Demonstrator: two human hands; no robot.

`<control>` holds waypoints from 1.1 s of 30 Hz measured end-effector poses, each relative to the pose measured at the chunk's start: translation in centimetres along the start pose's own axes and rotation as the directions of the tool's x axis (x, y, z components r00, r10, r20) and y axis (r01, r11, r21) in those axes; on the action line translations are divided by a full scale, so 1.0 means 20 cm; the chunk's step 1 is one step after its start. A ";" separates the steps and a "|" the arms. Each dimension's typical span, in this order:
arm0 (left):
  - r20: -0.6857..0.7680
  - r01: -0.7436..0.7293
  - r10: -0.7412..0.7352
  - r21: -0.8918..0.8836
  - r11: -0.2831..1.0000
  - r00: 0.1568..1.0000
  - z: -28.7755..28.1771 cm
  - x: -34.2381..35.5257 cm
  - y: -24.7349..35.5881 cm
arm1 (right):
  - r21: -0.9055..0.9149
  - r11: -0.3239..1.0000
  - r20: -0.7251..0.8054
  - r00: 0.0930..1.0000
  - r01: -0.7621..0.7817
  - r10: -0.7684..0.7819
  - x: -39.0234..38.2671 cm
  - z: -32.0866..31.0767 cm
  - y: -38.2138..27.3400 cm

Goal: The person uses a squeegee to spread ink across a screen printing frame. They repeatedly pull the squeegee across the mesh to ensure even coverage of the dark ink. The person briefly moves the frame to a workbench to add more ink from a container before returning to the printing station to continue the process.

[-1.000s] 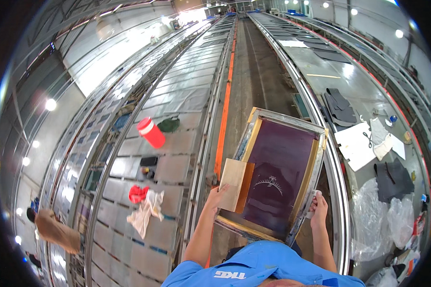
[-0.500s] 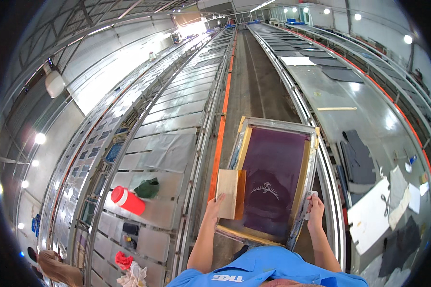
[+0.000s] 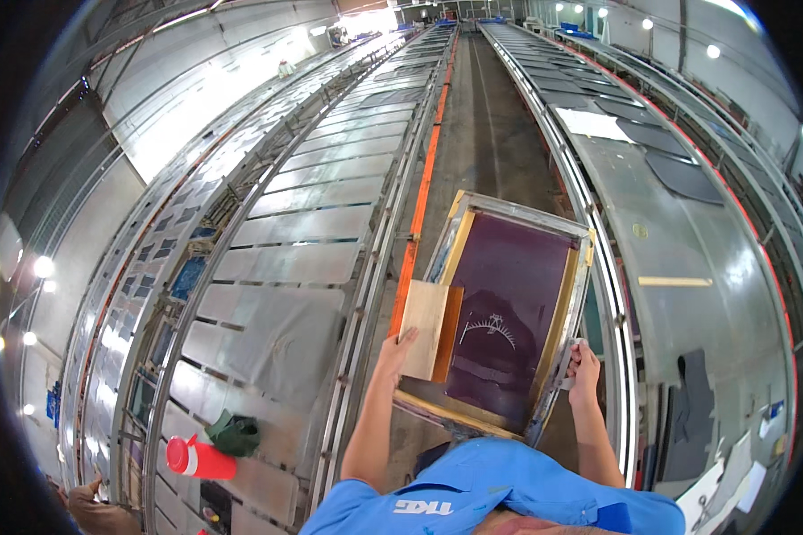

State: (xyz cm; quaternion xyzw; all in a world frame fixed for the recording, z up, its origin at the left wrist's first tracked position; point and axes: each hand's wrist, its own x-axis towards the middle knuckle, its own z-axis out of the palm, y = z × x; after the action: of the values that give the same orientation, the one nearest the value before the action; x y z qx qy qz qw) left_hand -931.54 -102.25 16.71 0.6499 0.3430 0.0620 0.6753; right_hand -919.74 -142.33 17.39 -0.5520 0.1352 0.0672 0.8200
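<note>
A screen-printing frame with metal sides and yellow-taped inner edges is held tilted in front of my body. Its dark purple mesh carries a pale arched design. Across the frame's left side lies a squeegee with a wooden handle and an orange blade. My left hand is closed on the squeegee's lower left edge; whether it also grips the frame is hidden. At the frame's right side my right hand is closed round a small greyish-white grip or piece by the edge.
Long printing tables run away on both sides of the aisle. On the left table are a red jug and a dark green cloth. Dark fabric pieces and a yellowish strip lie on the right table.
Jug, cloth and fabric pieces now appear lower in the picture, as my view has moved along the aisle. Frame and squeegee have come along, held in the same way.
</note>
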 end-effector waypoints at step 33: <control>-0.149 0.030 -0.047 -0.118 0.993 0.988 0.89 3.98 1.46 | -0.094 0.994 0.054 0.997 -0.047 0.052 4.06 2.11 -0.34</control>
State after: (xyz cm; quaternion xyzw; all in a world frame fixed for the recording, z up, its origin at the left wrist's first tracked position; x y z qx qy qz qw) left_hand -850.99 -70.55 11.76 0.5966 0.4019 0.1179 0.6846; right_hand -834.20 -109.07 14.27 -0.5839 0.1222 0.1093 0.7951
